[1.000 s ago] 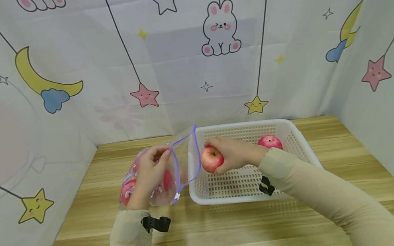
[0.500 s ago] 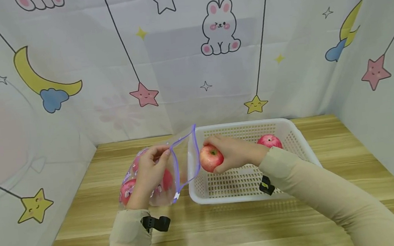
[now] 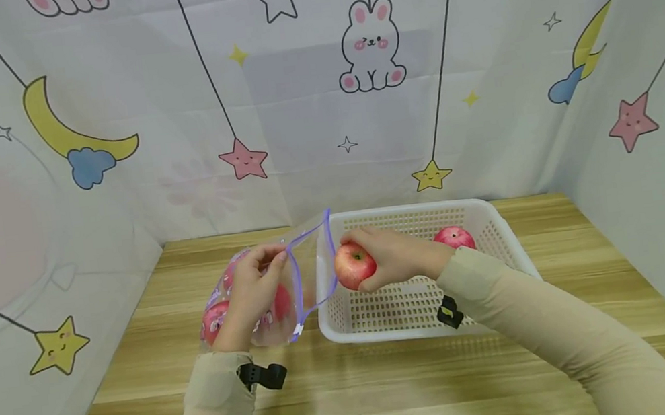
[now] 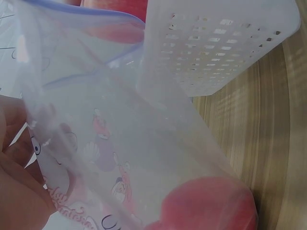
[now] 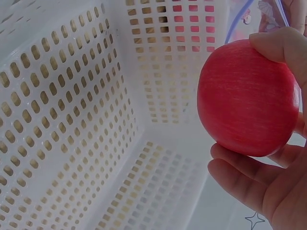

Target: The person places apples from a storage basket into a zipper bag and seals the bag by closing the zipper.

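Note:
A clear zip bag with a purple-edged mouth lies left of the basket, its mouth spread toward the right. My left hand pinches the bag's upper edge near the mouth. Inside the bag are red apples, seen blurred through the printed plastic. My right hand grips a red-yellow apple at the bag's mouth, above the basket's left rim. In the right wrist view the thumb and fingers curl round that apple.
The white perforated basket stands on the wooden table, with another red apple at its right back. A printed white curtain encloses the back and sides.
My right hand has shifted very slightly left with the apple, toward the bag's mouth. The left hand and the bag look the same.

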Demonstrator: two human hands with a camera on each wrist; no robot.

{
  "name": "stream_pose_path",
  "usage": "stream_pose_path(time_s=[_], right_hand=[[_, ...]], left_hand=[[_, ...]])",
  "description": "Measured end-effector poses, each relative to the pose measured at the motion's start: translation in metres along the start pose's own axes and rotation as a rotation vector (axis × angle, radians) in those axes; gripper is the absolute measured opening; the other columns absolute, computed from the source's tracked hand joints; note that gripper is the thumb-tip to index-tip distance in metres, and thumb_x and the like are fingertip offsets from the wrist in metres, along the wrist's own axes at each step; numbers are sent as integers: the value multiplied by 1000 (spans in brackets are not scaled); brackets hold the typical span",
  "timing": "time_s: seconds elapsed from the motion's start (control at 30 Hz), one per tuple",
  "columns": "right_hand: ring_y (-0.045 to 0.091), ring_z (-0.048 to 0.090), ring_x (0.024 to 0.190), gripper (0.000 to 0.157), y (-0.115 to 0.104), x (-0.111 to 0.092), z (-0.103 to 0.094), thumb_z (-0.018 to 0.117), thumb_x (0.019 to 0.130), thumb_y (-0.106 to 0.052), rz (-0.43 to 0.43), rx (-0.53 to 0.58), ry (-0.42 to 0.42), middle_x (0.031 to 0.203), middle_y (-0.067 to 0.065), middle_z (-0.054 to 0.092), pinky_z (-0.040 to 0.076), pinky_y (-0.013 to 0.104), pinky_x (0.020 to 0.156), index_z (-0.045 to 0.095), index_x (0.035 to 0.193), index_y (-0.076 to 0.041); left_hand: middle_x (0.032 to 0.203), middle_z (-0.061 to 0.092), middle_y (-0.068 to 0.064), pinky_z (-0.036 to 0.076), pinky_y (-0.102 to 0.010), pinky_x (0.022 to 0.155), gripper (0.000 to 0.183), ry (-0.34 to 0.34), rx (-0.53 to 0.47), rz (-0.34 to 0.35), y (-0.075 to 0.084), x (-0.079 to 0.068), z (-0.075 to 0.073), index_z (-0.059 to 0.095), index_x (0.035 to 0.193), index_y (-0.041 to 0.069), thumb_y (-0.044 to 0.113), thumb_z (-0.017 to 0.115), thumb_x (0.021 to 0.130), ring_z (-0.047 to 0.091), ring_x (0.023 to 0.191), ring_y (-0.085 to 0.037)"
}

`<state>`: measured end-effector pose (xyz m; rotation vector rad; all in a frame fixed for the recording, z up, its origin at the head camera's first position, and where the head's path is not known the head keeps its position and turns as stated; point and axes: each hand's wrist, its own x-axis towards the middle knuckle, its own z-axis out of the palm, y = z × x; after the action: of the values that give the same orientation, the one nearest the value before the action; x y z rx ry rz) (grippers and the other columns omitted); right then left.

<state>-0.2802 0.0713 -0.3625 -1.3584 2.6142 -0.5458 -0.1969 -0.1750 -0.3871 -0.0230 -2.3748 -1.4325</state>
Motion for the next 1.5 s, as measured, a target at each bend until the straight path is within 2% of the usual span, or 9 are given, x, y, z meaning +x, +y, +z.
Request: stream_pose_path(time_s=[0.27, 0.57, 0.83, 1.03, 1.3, 1.5], right_hand=[[10, 52, 99, 70, -4, 1, -1, 78, 67, -32, -25, 4, 13, 115, -4, 53, 47, 27, 86, 45, 127, -19], [11, 53, 97, 70, -11, 2, -1, 77, 69, -32, -15, 1, -6, 121, -3, 44, 49, 26, 83, 44, 130, -21], [13, 53, 103, 74, -17, 1, 0, 77, 73, -34, -58, -19, -4, 128, 3, 43, 51, 27, 86, 44, 137, -15], [15, 53, 105, 77, -23, 2, 0, 77, 75, -33, -45, -35, -22, 132, 5, 43, 51, 28, 87, 42, 141, -15], [13, 54, 99, 73, -28, 5, 1, 77, 73, -32, -70, -49, -4, 126, 3, 45, 50, 27, 85, 43, 136, -18], [10, 54, 99, 70, -33, 8, 3, 77, 73, -34, -90, -56, 3, 122, 0, 48, 49, 24, 85, 44, 133, -20]], left_hand=[[105, 65, -15, 49, -37, 88, 19, -14, -12, 0, 2, 0, -1, 64, 107, 1, 14, 56, 95, 58, 99, -21], [104, 65, -14, 49, -38, 87, 19, -12, -21, -2, 1, 0, -1, 64, 107, 2, 14, 56, 95, 57, 97, -19], [105, 65, -13, 49, -31, 85, 20, -11, -9, -9, 1, 0, -1, 64, 107, 2, 16, 56, 96, 57, 98, -19], [104, 65, -14, 47, -20, 81, 19, -4, -10, -20, 1, 0, -1, 65, 107, 2, 15, 56, 95, 57, 97, -18], [106, 65, -15, 46, -23, 84, 22, -3, -27, -42, 2, -1, -1, 65, 108, 2, 17, 56, 96, 57, 99, -20], [106, 65, -16, 45, -17, 81, 22, 5, -33, -35, 3, -1, -2, 65, 108, 1, 17, 56, 96, 57, 99, -20]])
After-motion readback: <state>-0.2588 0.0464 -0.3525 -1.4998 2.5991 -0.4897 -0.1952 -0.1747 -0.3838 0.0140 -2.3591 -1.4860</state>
